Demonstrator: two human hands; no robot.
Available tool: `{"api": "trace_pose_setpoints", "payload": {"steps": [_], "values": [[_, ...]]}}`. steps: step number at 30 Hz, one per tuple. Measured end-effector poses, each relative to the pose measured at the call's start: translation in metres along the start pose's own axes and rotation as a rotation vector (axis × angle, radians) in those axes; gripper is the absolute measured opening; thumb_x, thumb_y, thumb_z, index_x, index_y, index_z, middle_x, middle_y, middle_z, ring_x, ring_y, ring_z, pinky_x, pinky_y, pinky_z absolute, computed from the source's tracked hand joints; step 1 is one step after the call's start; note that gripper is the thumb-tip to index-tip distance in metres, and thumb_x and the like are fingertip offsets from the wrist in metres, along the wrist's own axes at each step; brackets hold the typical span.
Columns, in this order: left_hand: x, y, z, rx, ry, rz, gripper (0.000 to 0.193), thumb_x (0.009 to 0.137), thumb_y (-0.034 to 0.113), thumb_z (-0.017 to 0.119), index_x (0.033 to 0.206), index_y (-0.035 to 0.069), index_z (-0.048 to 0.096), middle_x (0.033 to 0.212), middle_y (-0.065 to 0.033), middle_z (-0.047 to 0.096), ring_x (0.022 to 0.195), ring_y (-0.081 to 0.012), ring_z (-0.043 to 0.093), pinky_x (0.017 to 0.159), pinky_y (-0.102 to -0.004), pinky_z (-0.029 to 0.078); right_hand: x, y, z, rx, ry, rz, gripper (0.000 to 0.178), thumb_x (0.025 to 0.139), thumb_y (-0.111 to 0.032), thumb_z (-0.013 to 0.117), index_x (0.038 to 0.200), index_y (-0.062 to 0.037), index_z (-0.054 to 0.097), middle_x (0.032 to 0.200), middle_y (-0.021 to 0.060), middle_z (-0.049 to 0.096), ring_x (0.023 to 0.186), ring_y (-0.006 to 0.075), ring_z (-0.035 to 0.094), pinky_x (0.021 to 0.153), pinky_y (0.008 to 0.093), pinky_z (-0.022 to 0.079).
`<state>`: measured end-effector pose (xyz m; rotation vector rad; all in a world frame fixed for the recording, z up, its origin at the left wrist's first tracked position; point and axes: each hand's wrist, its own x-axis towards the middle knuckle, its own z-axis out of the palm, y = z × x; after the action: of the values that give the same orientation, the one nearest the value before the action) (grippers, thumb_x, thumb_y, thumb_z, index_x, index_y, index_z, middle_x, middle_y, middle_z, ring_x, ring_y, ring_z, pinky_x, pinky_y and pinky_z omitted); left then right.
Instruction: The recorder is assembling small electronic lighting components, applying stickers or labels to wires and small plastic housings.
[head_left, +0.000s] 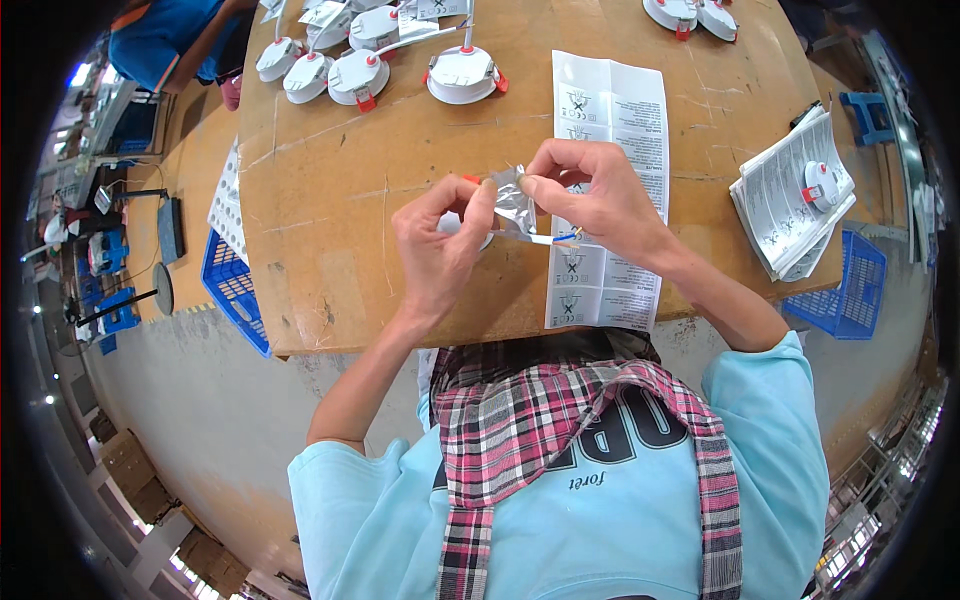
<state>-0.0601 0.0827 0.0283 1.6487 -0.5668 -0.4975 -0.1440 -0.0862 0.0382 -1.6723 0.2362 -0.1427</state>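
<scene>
A small shiny clear plastic bag (515,205) is stretched between my two hands above the table. My left hand (440,240) pinches its left side between thumb and fingers. On the other side, the thumb and forefinger of my right hand (605,200) are closed on the bag's upper edge. Mostly hidden behind my left hand is a round white downlight (450,223) with a red clip. A white cable (540,239) with bare-ended coloured wires runs below the bag toward my right hand. Under that hand lies an unfolded printed leaflet (610,100).
Several white downlights (460,75) with red clips and cables lie at the far left of the wooden table (330,230). A leaflet stack (780,210) at the right carries another downlight (820,185). Blue crates (235,290) flank the table. Another person's arm (200,50) shows far left.
</scene>
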Motion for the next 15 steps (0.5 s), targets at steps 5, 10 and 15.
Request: {"api": "trace_pose_setpoints", "payload": {"steps": [5, 10, 15], "values": [[-0.002, 0.002, 0.003, 0.177, -0.014, 0.187, 0.02, 0.091, 0.011, 0.06, 0.074, 0.0, 0.062, 0.065, 0.0002, 0.061, 0.055, -0.0047, 0.049, 0.051, -0.0215, 0.038, 0.009, -0.012, -0.011, 0.082, -0.129, 0.089, 0.027, 0.084, -0.025, 0.065, 0.08, 0.0022, 0.065, 0.068, 0.006, 0.062, 0.066, 0.0117, 0.058, 0.063, 0.028, 0.046], [-0.006, 0.008, 0.003, 0.046, -0.054, 0.07, 0.023, 0.094, 0.016, 0.057, 0.079, -0.001, 0.062, 0.068, -0.0025, 0.062, 0.058, -0.0082, 0.053, 0.053, -0.0236, 0.041, 0.013, -0.014, -0.009, -0.162, -0.165, -0.011, 0.027, 0.084, -0.024, 0.065, 0.08, 0.0031, 0.066, 0.069, 0.0079, 0.064, 0.067, 0.0137, 0.058, 0.065, 0.0286, 0.047], [-0.004, 0.014, -0.007, -0.312, -0.193, -0.19, 0.035, 0.097, 0.029, 0.053, 0.083, -0.001, 0.063, 0.07, -0.0048, 0.063, 0.061, -0.0093, 0.056, 0.054, -0.0228, 0.041, 0.008, -0.014, -0.01, -0.155, -0.134, -0.049, 0.023, 0.084, -0.017, 0.063, 0.083, 0.0057, 0.065, 0.068, 0.0107, 0.064, 0.063, 0.0152, 0.059, 0.062, 0.029, 0.048]]}}
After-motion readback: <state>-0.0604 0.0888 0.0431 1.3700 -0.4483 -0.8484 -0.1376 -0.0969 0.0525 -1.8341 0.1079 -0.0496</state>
